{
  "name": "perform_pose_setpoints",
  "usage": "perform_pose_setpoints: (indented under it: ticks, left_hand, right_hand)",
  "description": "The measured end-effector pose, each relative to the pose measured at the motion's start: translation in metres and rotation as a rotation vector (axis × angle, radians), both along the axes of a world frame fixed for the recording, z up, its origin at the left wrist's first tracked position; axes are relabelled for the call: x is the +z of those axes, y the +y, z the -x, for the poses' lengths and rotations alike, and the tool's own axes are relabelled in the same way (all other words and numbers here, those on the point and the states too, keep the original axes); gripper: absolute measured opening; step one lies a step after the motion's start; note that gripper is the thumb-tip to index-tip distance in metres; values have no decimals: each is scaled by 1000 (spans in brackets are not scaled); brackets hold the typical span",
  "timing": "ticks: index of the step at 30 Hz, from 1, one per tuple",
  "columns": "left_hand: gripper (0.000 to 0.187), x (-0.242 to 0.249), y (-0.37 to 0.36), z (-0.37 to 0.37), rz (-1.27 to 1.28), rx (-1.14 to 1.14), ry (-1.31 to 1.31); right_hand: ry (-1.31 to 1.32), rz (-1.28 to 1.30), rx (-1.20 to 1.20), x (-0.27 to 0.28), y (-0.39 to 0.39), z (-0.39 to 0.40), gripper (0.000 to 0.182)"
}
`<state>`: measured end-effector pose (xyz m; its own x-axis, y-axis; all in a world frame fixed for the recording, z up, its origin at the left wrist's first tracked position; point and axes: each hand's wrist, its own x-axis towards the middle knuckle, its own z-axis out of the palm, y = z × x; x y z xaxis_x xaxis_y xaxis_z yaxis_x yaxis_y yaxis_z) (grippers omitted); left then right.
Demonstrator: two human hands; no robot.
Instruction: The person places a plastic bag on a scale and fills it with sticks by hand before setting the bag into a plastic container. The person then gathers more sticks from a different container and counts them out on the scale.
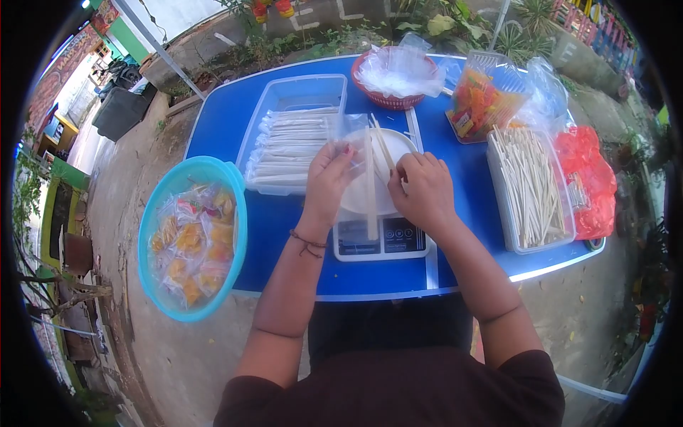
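Note:
My left hand [331,178] is closed on a narrow clear plastic bag [356,127], whose long strip hangs down in front of the kitchen scale. My right hand [425,186] has its fingers pinched at the lower end of thin pale sticks [383,148], which slant up towards the bag. How many sticks it grips is hard to make out. Under both hands is the white kitchen scale [421,250] with a round white plate [403,145] on top. Left of it, a clear tray [250,153] holds several bagged bundles of sticks [292,142].
A turquoise basin [146,245] holds bagged orange snacks [188,245]. At right are a container of loose sticks [530,185] and a red plastic bag [587,178]. Behind stand a red basket [390,101] of clear bags and a tub of colourful packets [478,103]. The blue table [284,267] supports most.

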<state>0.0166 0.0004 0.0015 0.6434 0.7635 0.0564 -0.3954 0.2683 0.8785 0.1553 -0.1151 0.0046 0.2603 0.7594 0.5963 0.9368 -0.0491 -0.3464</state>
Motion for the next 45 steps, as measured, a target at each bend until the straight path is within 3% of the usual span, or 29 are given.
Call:
perform_pose_setpoints:
  ticks: [6,18,33,42,45]
  left_hand:
    - [17,4,-3,2,67,-172,72]
    - [24,3,-7,1,21,-211,108]
    - [19,12,-14,5,-111,-261,89]
    - [18,19,-17,2,-137,-185,174]
    - [22,21,-19,2,-248,-162,236]
  right_hand:
    - [98,-97,67,1,1,1,14]
    - [-3,-121,12,-2,1,-1,10]
    - [522,-54,52,10,-1,-3,9]
    - [718,-186,76,9,2,-13,15]
    - [867,-243,114,5,3,-22,17]
